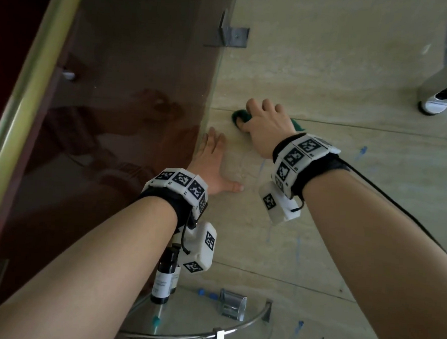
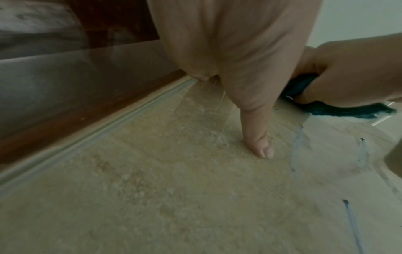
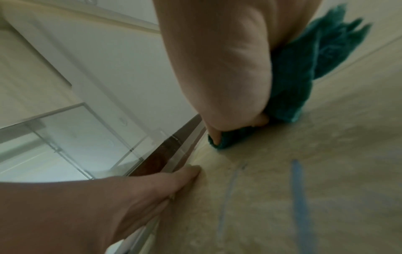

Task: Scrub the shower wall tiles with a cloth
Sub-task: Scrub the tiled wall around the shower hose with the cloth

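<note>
1. Head view: two bare forearms with marker-covered wristbands reach to a beige tiled wall [image 1: 340, 79]. The right hand [image 1: 266, 122] is bunched around a dark green cloth [image 1: 240, 115], pressing it on the tile by a grout line. The left hand [image 1: 212, 163] lies flat with straight fingers on the tile just below, against the edge of a brown glass panel [image 1: 143, 86]. Thin blue streaks [image 1: 362, 153] run down the tiles to the right and lower. A chrome shower fitting [image 1: 439, 91] sits upper right. A glass corner shelf [image 1: 247, 325] with dark bottles [image 1: 165, 275] sits below.

2. Left wrist view: the left hand [image 2: 234, 60] rests spread on the tile, thumb extended, holding nothing. The cloth [image 2: 339, 110] shows at the right under the right hand [image 2: 352, 72]. Only this view shows the tile's mottled surface close up and a pale seal strip [image 2: 97, 135] where glass meets tile.

3. Right wrist view: the right hand [image 3: 219, 68] has its fingers curled round the cloth [image 3: 304, 68], one end wadded against the tile, the loose tail trailing behind. The left hand [image 3: 130, 194] is below it. Only here do the two blue streaks [image 3: 298, 185] appear directly below the cloth.

4. Doing this step well, as I judge it: keep the left hand braced flat, hold firm pressure through the wad, and work downward over the streaks in overlapping strokes, staying off the seal strip.
</note>
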